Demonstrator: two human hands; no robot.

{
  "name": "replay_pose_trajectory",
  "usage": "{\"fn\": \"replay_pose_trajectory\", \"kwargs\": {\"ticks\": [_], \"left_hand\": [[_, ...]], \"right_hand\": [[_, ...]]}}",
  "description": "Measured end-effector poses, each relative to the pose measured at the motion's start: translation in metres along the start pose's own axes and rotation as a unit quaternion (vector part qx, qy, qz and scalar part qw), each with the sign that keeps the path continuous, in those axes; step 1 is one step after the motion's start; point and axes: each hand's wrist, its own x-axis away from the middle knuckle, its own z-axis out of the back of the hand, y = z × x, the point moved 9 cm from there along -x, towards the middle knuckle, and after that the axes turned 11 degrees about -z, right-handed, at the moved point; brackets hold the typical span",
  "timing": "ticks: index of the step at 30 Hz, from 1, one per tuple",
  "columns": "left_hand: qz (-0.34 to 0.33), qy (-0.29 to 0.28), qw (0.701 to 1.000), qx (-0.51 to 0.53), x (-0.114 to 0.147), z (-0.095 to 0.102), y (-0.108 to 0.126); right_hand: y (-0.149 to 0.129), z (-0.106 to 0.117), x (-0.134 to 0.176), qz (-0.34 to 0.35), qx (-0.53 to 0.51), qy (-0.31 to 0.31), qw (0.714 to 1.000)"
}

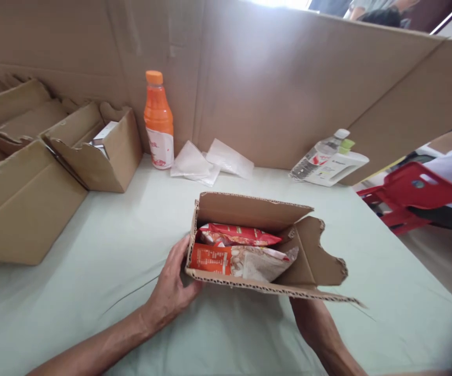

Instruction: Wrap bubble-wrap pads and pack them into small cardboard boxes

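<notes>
Hands (pixel 175 279) hold the cardboard box (pixel 249 207), left at one end, right (pixel 306 310) beneath.

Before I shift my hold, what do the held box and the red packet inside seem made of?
Box: matt brown corrugated cardboard; its cut edges show fluting.
Red packet: glossy, probably printed plastic film, judging by sheen and wrinkles; foil lining possible.

Open-topped brown cardboard box (pixel 245 209), near centre, lengthwise left to right, its right end notched; inside, a red packet (pixel 241 235) far, an orange-and-white packet (pixel 241 262) near.
</notes>
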Motion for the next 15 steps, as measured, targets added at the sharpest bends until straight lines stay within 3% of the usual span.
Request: {"fn": "replay_pose_trajectory", "kwargs": {"ticks": [2, 4, 6, 9, 12, 15], "left_hand": [[0.011, 0.026, 0.999, -0.022, -0.023, 0.021, -0.007], [0.027, 0.059, 0.997, -0.042, -0.052, 0.046, -0.016], [0.043, 0.095, 0.993, -0.05, -0.078, 0.071, -0.03], [0.068, 0.14, 0.987, -0.036, -0.103, 0.093, -0.057], [0.082, 0.156, 0.983, -0.049, -0.106, 0.098, -0.082], [0.082, 0.153, 0.981, -0.082, -0.099, 0.097, -0.096]], "right_hand": [[0.002, -0.011, -0.035, -0.077, -0.105, -0.003, 0.991], [-0.002, -0.035, -0.078, -0.151, -0.224, -0.032, 0.962], [-0.017, -0.067, -0.12, -0.181, -0.299, -0.07, 0.934], [-0.036, -0.105, -0.167, -0.181, -0.335, -0.098, 0.919], [-0.036, -0.115, -0.19, -0.143, -0.283, -0.107, 0.942], [-0.022, -0.098, -0.21, -0.075, -0.145, -0.08, 0.983]]}}
